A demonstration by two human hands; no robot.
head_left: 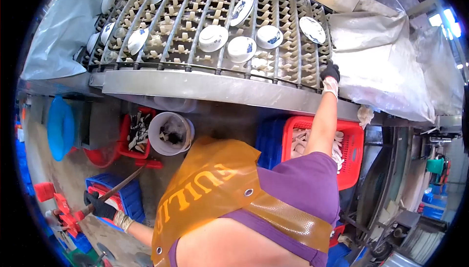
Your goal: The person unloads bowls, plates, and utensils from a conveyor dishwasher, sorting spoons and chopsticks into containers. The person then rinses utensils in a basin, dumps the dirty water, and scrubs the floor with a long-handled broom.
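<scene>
My left hand (101, 206), in a black glove, is low on the left with its fingers round a long wooden handle (123, 183). At the front right edge of the metal conveyor rack (217, 76) is my right hand (330, 71), also black-gloved, its fingers closed; whatever they hold is too small to tell. White bowls with blue patterns lie in the rack's rows, among them a bowl (213, 38), another (242, 49) and a third (269, 37). A patterned plate (312, 30) leans in the rack near my right hand.
Below the rack stand a white bucket (155, 132), a red basket of pale pieces (352, 157) and a small red crate (125, 137) of dark and white items. Plastic sheeting (383, 66) covers the right end. A blue crate (133, 201) stands by my left hand.
</scene>
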